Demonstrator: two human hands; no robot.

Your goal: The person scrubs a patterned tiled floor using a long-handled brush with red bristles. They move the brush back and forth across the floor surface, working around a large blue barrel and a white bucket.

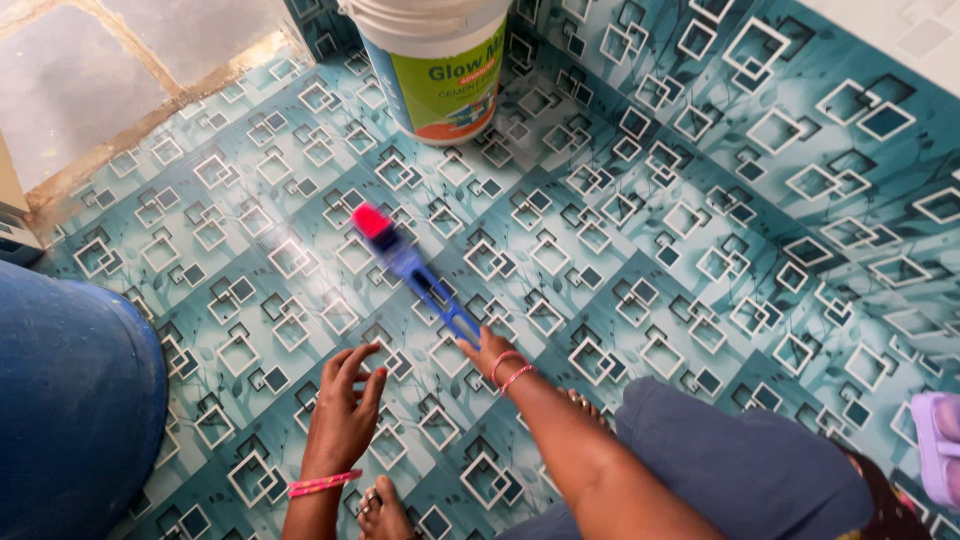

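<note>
Down on the floor [700, 230], right hand [487, 350] grips a blue brush [415, 275] below the bucket [440, 65]; left hand [345, 410] lies open beside it.

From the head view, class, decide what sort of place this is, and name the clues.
Probably a washing or utility corner of a home: teal patterned floor covering, a white plastic bucket, a big blue drum, and the right hand holding a blue brush.

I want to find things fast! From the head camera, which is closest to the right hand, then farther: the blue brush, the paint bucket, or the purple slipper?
From the right hand:
1. Blue brush, held in that hand, stretching up-left.
2. Paint bucket, at the top of the floor, straight ahead.
3. Purple slipper, at the far right edge.
</note>
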